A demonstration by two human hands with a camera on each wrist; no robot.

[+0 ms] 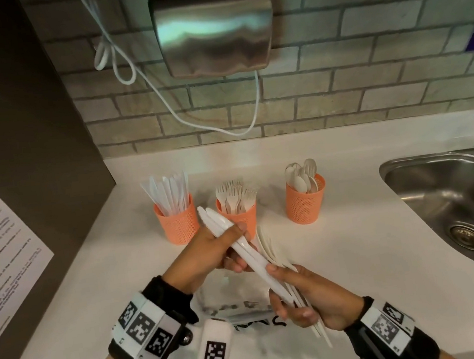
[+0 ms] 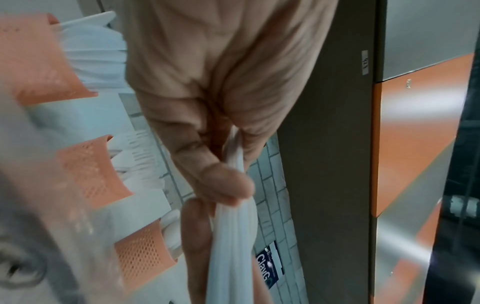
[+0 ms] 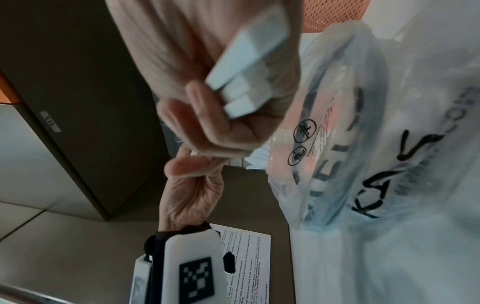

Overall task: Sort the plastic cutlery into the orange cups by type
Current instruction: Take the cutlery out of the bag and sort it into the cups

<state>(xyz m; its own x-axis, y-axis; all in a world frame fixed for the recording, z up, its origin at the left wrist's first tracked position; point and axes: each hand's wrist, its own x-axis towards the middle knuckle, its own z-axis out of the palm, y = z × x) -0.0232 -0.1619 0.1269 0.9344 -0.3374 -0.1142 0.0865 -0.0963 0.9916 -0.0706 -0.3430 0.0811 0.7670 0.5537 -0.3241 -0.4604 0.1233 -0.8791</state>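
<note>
Three orange mesh cups stand in a row on the white counter: the left cup [image 1: 177,224] holds white knives, the middle cup [image 1: 239,219] forks, the right cup [image 1: 305,202] spoons. My left hand [image 1: 236,246] grips a bundle of white knives [image 1: 216,219] near the blades, just in front of the middle cup. My right hand [image 1: 284,293] holds the handle ends of those knives together with a few beige spoons [image 1: 266,243]. In the right wrist view the square handle ends [image 3: 246,78] stick out of the curled fingers. The left wrist view shows my thumb [image 2: 223,187] pinching the knives [image 2: 233,236].
A crumpled clear plastic bag [image 1: 236,301] with black print lies on the counter under my hands. A steel sink [image 1: 456,203] is set in at the right. A dark cabinet side [image 1: 16,146] rises on the left, and a metal wall unit [image 1: 213,30] with a hanging cable sits above the cups.
</note>
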